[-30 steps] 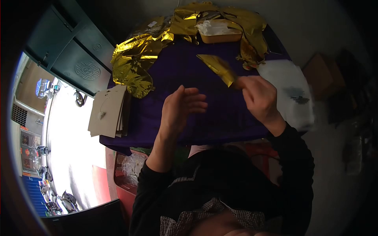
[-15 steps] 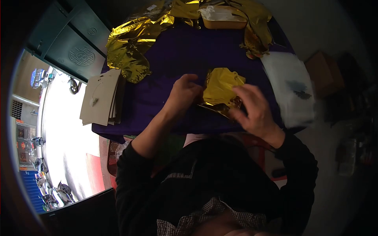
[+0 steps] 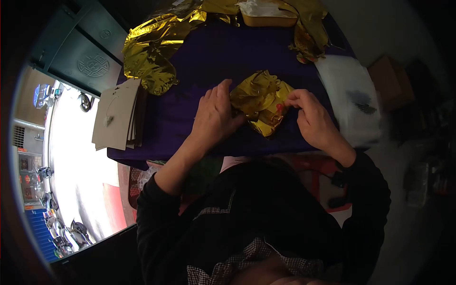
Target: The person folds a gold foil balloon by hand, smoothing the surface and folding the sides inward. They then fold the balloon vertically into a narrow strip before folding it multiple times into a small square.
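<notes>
A crumpled sheet of gold foil (image 3: 258, 97) lies on the purple tablecloth in front of me, creased and folded in places, with a small red spot near its right side. My left hand (image 3: 213, 114) rests at its left edge, fingers stretched out and the thumb reaching toward the foil's lower left. On the other side, my right hand (image 3: 312, 119) has its fingertips pinched at the foil's right edge. Whatever lies under the foil is hidden.
Larger gold foil (image 3: 152, 61) is bunched at the back left. A yellow tray (image 3: 270, 22) with white material stands at the far edge. Grey boards (image 3: 114, 116) are stacked at left, and a whitish translucent sheet (image 3: 349, 90) covers the right edge of the purple tablecloth (image 3: 199, 61).
The foil has turned and become more creased, now showing a red spot. My left hand's fingers have straightened; my right hand has gone from spread over the foil to pinching its edge.
</notes>
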Tool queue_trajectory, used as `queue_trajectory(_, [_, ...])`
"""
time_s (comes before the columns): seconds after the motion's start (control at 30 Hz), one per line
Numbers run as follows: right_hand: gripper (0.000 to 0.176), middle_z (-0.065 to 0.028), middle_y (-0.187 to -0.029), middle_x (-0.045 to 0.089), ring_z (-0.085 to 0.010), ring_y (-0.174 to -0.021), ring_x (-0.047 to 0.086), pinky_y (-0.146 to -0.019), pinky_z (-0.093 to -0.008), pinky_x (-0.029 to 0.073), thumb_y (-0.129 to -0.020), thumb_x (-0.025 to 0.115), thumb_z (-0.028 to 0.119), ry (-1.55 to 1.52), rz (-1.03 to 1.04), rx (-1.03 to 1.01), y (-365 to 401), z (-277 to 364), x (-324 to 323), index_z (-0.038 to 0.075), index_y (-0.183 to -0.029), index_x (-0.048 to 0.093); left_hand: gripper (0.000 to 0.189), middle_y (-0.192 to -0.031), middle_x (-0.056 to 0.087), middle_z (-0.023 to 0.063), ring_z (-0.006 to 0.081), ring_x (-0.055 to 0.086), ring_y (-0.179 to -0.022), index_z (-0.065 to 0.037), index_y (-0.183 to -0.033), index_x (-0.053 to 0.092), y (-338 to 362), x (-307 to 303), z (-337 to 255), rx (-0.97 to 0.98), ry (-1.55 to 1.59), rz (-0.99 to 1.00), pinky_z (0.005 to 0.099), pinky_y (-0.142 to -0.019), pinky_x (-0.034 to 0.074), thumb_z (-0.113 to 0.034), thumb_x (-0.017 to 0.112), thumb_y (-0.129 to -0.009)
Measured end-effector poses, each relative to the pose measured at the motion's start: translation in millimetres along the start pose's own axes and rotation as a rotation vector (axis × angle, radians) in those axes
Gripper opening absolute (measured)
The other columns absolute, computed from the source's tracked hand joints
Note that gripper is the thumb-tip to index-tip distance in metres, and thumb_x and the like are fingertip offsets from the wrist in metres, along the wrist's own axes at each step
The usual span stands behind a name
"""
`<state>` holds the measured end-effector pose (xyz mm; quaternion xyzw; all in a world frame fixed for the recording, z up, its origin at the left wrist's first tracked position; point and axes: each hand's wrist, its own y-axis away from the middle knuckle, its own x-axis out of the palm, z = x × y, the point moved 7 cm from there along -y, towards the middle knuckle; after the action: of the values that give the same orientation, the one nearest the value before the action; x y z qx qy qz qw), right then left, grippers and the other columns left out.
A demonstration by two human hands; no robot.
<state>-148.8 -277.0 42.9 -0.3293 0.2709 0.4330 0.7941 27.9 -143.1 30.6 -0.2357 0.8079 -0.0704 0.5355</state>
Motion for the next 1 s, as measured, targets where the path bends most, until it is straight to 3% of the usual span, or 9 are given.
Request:
queue_trajectory(0.1, [0.047, -0.0203, -0.139, 0.057, -0.0255, -0.124, 0.06, -0.104, -0.035, 0.047, -0.093, 0.038, -0.01, -0.361, 0.228, 0.095, -11.7, 6.9, 8.9, -0.001, -0.139, 0.044, 0.063, -0.11, 0.068, 0.0239, 0.0419, 0.068, -0.096, 0.008, -0.13, 0.047, -6.8, 0.1, 21.3, -0.207, 0.217, -0.04, 0.0451, -0.086, 0.055, -0.018, 0.077, -0.08])
queue_trajectory(0.2, [0.054, -0.017, -0.142, 0.058, -0.0225, -0.125, 0.059, -0.107, -0.0354, 0.044, -0.095, 0.036, -0.007, -0.596, 0.149, 0.004, -24.0, 16.5, 4.1, -0.001, -0.149, 0.037, 0.051, -0.1, 0.071, 0.0277, 0.0363, 0.072, -0.088, 0.013, -0.122, 0.052, -9.2, 6.6, 60.2, -0.537, 0.611, -0.08, 0.0402, -0.079, 0.057, -0.021, 0.071, -0.088])
queue_trajectory(0.33, [0.045, -0.013, -0.142, 0.058, -0.0221, -0.131, 0.054, -0.108, -0.0341, 0.044, -0.099, 0.046, 0.0, -0.242, 0.126, 0.245, -34.1, -19.2, -2.2, 0.0, -0.144, 0.045, 0.057, -0.098, 0.071, 0.0268, 0.0322, 0.073, -0.087, 0.015, -0.128, 0.05, -7.1, -19.1, 68.9, -0.537, 0.332, -0.249, 0.0383, -0.08, 0.057, -0.024, 0.068, -0.091])
queue_trajectory(0.5, [0.048, -0.0162, -0.141, 0.056, -0.0326, -0.131, 0.05, -0.11, -0.0414, 0.04, -0.091, 0.051, -0.005, 0.224, 0.134, -0.003, -39.0, -28.6, 0.5, 0.0, -0.139, 0.051, 0.058, -0.105, 0.068, 0.028, 0.0372, 0.069, -0.094, 0.013, -0.132, 0.047, -6.1, -9.3, 80.6, -0.689, 0.423, -0.118, 0.0433, -0.085, 0.054, -0.02, 0.068, -0.09])
queue_trajectory(0.57, [0.051, -0.0149, -0.143, 0.054, -0.034, -0.135, 0.046, -0.114, -0.044, 0.036, -0.088, 0.052, -0.006, 0.278, 0.144, -0.113, -39.5, -22.5, 2.2, 0.001, -0.138, 0.052, 0.053, -0.115, 0.062, 0.0268, 0.0413, 0.062, -0.103, 0.008, -0.132, 0.049, -12.1, -19.3, 63.6, -0.234, 0.05, -0.31, 0.0472, -0.093, 0.05, -0.01, 0.066, -0.085])
queue_trajectory(0.67, [0.057, -0.0135, -0.142, 0.055, -0.0335, -0.139, 0.041, -0.117, -0.0443, 0.029, -0.084, 0.056, -0.007, 0.3, 0.359, -0.249, -38.6, -7.8, 14.9, 0.002, -0.141, 0.052, 0.05, -0.124, 0.06, 0.0232, 0.0409, 0.057, -0.115, 0.002, -0.131, 0.053, -22.4, -30.5, 27.4, 0.108, -0.099, -0.235, 0.0462, -0.1, 0.047, 0.001, 0.059, -0.081])
queue_trajectory(0.8, [0.054, -0.0149, -0.133, 0.058, -0.0314, -0.135, 0.044, -0.114, -0.043, 0.032, -0.084, 0.06, -0.004, 0.406, 0.412, -0.358, -39.7, 2.2, 20.3, 0.003, -0.137, 0.055, 0.051, -0.117, 0.061, 0.0196, 0.0395, 0.056, -0.107, -0.001, -0.127, 0.053, -29.8, -13.8, 35.0, 0.028, 0.068, -0.032, 0.0495, -0.093, 0.046, -0.001, 0.06, -0.076])
queue_trajectory(0.93, [0.027, -0.0116, -0.103, 0.062, -0.0269, -0.108, 0.055, -0.099, -0.0405, 0.041, -0.083, 0.067, 0.001, 0.445, 0.284, -0.461, -42.7, 6.8, 16.5, 0.003, -0.11, 0.064, 0.05, -0.119, 0.063, 0.0208, 0.0415, 0.057, -0.112, 0.002, -0.129, 0.054, -26.9, -17.4, 31.5, -0.021, 0.0, -0.049, 0.0481, -0.099, 0.046, 0.001, 0.055, -0.079])
queue_trajectory(1.0, [0.014, -0.0097, -0.092, 0.061, -0.0254, -0.097, 0.057, -0.092, -0.0395, 0.044, -0.083, 0.067, 0.002, 0.437, 0.224, -0.498, -41.3, 6.2, 17.8, 0.003, -0.097, 0.065, 0.046, -0.111, 0.063, 0.0204, 0.0405, 0.058, -0.1, 0.0, -0.123, 0.055, -23.2, -21.5, 31.6, 0.034, -0.048, -0.194, 0.049, -0.088, 0.047, -0.004, 0.061, -0.077])
